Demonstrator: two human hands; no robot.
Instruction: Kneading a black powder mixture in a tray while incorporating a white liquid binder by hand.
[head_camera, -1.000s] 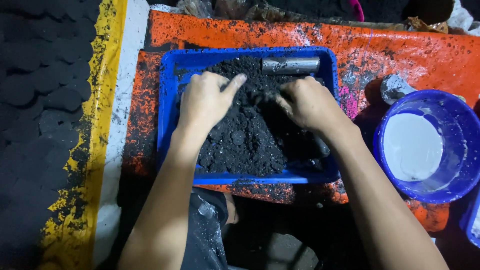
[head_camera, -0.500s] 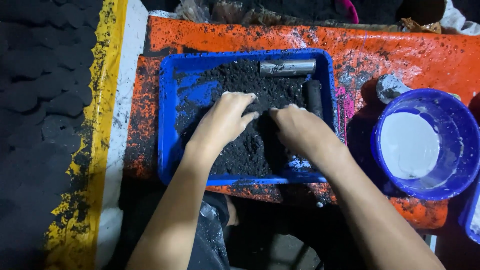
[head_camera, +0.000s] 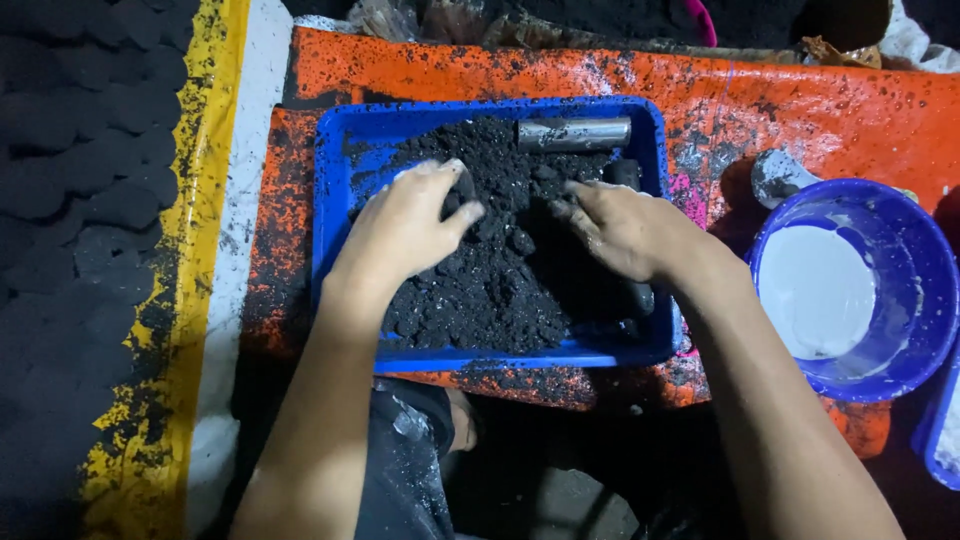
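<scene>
Both bare hands were down in a rectangular blue plastic tray (head_camera: 345, 150) that held a heap of black, crumbly, damp-looking powder (head_camera: 490, 290) piled mostly in its middle and near side. The left hand (head_camera: 400, 225) lay palm-down on the left slope of the heap, its fingers (head_camera: 455, 215) curled loosely and dug into the dark clumps, gripping nothing whole, only loose powder pressed beneath them. The right hand (head_camera: 630, 230) rested on the right side of the heap, its fingers (head_camera: 580, 200) stretched toward the left hand and pushing into the powder, half open, their tips blackened; whether any lump was shut under the palm could not be told. The two hands were near each other but apart, with a strip of powder between them. A short grey metal tube (head_camera: 573, 133) lay on its side along the far wall of the tray, touching the powder, and a dark cylinder (head_camera: 628, 172) stood just beside the right hand, partly hidden by it. The tray sat on an orange plastic sheet (head_camera: 800, 90) heavily spotted with black. To the right, well clear of the tray, stood a round blue plastic basin (head_camera: 910, 350) holding a white liquid or paste. To the left ran a yellow and white painted strip (head_camera: 200, 250), and beyond it rows of dark round lumps (head_camera: 70, 170) lay on the floor.
</scene>
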